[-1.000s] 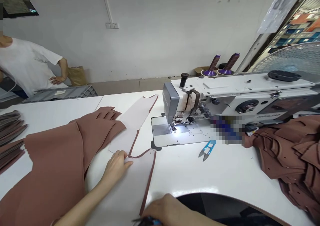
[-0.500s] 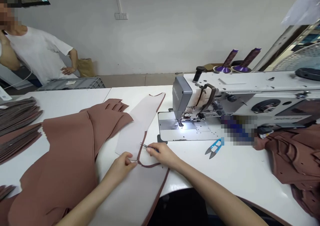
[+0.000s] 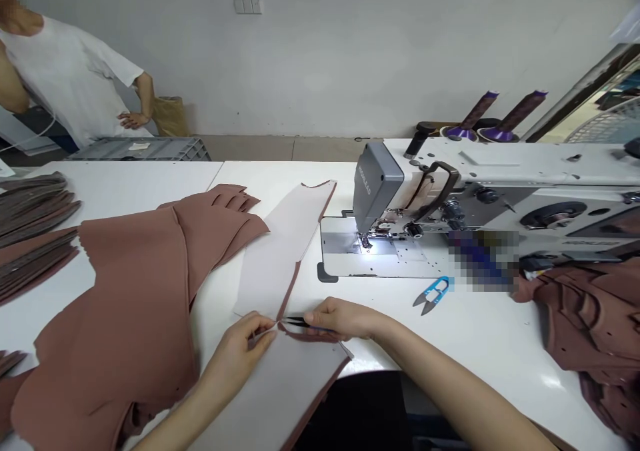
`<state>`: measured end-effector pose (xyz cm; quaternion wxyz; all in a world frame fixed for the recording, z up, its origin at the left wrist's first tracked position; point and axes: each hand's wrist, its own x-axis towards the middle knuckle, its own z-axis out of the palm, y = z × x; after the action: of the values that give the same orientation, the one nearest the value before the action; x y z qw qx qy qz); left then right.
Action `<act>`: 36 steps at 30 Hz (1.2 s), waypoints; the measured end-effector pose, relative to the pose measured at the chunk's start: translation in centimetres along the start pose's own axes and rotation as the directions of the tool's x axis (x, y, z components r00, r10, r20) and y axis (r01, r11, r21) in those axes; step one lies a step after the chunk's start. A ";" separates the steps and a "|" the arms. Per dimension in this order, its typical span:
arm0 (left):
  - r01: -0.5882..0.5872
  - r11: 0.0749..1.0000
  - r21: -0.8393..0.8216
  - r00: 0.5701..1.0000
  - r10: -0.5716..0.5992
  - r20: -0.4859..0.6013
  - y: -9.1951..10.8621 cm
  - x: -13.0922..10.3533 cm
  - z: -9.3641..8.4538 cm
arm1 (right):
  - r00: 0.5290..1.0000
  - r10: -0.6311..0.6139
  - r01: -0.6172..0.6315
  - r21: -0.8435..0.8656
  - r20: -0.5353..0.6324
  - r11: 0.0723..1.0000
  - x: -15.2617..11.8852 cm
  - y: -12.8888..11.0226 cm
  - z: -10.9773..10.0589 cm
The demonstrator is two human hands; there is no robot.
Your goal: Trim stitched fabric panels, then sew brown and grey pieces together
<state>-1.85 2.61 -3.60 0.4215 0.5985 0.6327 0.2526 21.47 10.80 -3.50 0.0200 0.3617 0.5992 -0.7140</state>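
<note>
Brown-edged panel (image 3: 280, 384); open tabletop (image 3: 375, 291) alongside

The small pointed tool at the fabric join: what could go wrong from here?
The right hand holds the pointed tool with its tips near the left hand, so a slip might nick a finger. Those tips are also close to the join of the pale panels, so they could snag the brown edging. The blue snips, lying loose near the sewing machine, might get knocked.

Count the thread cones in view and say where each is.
2: the left thread cone is behind the sewing machine; the right thread cone is just beside it. Others could be hidden behind the machine.
</note>
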 end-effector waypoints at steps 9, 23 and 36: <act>-0.135 0.983 -0.124 0.988 0.125 -0.086 0.6 -0.6 0.3 | 0.995 -0.082 0.068 0.206 0.062 0.976 0.8 -0.2 1.0; -0.174 0.977 -0.121 0.982 0.163 -0.094 1.4 -0.9 0.0 | 0.959 -0.282 0.274 0.211 0.006 0.938 0.0 -0.6 1.9; -0.209 0.973 -0.096 0.974 0.198 -0.114 1.3 -0.9 0.2 | 0.964 -0.255 0.263 0.328 -0.070 0.907 0.5 0.2 3.0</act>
<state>-1.02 1.92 -2.42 0.3913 0.6228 0.5747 0.3588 19.72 8.32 -3.82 -0.1443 0.2863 0.5121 -0.7968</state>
